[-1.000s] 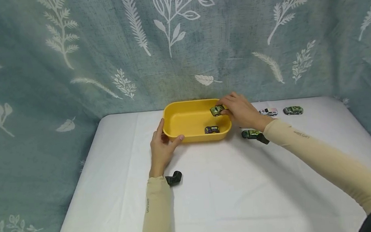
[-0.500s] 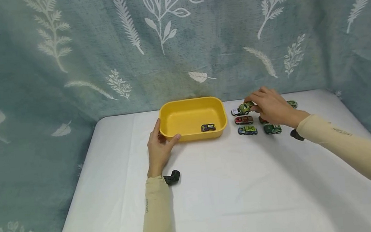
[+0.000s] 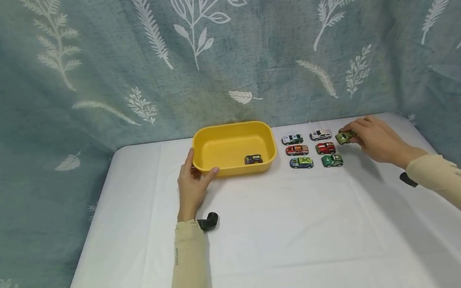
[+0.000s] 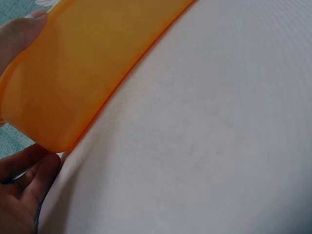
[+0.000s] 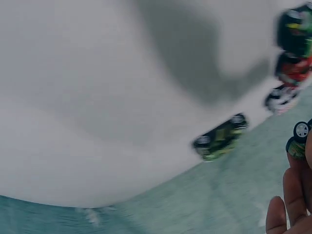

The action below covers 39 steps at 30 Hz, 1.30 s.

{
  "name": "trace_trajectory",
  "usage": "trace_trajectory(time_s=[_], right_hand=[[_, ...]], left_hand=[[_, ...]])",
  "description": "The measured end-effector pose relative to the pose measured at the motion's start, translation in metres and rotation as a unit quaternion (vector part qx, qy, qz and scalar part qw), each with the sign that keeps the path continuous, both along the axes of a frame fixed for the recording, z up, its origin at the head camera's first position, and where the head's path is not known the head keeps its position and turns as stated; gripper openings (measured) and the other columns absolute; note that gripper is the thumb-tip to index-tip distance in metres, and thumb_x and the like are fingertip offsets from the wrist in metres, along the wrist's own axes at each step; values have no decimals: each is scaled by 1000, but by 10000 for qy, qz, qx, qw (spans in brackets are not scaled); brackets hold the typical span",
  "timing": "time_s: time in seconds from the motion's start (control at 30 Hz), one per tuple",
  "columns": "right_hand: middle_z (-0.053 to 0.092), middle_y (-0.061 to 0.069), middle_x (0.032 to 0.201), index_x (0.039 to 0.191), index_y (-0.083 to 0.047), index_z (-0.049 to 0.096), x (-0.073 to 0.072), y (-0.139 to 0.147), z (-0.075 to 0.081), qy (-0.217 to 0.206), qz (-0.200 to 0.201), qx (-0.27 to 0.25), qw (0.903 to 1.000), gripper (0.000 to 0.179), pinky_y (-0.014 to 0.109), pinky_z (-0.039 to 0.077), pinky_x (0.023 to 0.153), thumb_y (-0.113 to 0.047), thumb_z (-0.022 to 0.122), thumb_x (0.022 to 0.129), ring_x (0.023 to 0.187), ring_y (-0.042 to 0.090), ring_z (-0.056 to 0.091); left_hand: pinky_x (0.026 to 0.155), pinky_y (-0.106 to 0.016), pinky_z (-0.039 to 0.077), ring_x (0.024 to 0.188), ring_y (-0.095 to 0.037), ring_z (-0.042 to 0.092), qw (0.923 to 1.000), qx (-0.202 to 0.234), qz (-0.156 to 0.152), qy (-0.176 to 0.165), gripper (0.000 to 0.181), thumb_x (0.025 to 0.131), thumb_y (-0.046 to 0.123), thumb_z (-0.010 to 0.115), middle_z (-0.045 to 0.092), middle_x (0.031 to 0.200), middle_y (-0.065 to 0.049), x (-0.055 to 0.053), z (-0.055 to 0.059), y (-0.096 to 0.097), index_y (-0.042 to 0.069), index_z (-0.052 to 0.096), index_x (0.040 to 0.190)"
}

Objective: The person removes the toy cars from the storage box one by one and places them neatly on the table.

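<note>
My left hand (image 3: 190, 184) grips the left end of a yellow plastic bin (image 3: 236, 170), thumb over the front rim and fingers along the side. In the left wrist view the bin's wall (image 4: 92, 73) slants between thumb and fingers. One dark toy car (image 3: 253, 159) lies inside at the front right. My right hand (image 3: 380, 142) pinches a green camouflage toy car (image 3: 346, 137) above the table's back right, its wheel showing at the right edge of the right wrist view. Another green camouflage car (image 5: 222, 138) stands on the cloth near the back edge, hidden by the hand in the head view.
Two columns of toy cars stand right of the bin, among them a red car (image 3: 325, 148), a dark green car (image 3: 332, 160) and a blue-green car (image 3: 301, 162). A white cloth (image 3: 271, 232) covers the table; a leaf-patterned curtain (image 3: 208, 82) hangs directly behind.
My right hand has carried the green camouflage car from over the bin rightward past the two columns of cars. The left hand keeps its hold on the bin.
</note>
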State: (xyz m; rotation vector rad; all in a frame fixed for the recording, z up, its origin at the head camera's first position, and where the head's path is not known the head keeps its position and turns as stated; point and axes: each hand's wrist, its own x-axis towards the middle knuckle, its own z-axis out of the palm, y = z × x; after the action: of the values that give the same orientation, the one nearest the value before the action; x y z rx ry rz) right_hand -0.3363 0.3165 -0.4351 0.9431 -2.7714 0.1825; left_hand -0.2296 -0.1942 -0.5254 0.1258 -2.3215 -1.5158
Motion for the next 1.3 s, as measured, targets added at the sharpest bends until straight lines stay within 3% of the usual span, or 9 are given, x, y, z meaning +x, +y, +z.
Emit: trace_trajectory(time_s=[0.3, 0.67, 1.07, 1.3], right_hand=[[68, 25, 106, 117, 1, 70, -4, 26, -29, 348, -102, 158, 9992, 30, 61, 48, 81, 1, 80, 89, 98, 46, 61], [67, 27, 108, 122, 1, 65, -16, 35, -50, 110, -565, 427, 9974, 29, 62, 48, 80, -5, 75, 96, 102, 48, 61], [66, 30, 113, 128, -1, 62, -22, 31, -50, 151, -755, 469, 9959, 32, 63, 47, 79, -7, 72, 98, 106, 50, 59], [61, 31, 128, 137, -3, 60, -10, 14, -36, 118, -1015, 164, 9946, 49, 65, 44, 82, -15, 80, 95, 116, 52, 54]], left_hand=[[100, -44, 53, 110, -29, 60, 9999, 37, 12, -119, 98, 87, 39, 89, 59, 132, -19, -2, -2, -5, 25, 35, 167], [95, -43, 52, 107, -30, 60, 9999, 132, -70, -59, 98, 86, 37, 91, 59, 130, -18, -8, -2, -5, 26, 36, 167], [93, -41, 52, 105, -30, 60, 10000, 56, -65, 22, 100, 85, 36, 91, 59, 127, -19, -12, 3, -7, 24, 36, 167], [96, -42, 52, 108, -29, 60, 9999, 9, -87, -100, 100, 85, 39, 91, 59, 129, -18, -12, 2, -7, 25, 35, 168]])
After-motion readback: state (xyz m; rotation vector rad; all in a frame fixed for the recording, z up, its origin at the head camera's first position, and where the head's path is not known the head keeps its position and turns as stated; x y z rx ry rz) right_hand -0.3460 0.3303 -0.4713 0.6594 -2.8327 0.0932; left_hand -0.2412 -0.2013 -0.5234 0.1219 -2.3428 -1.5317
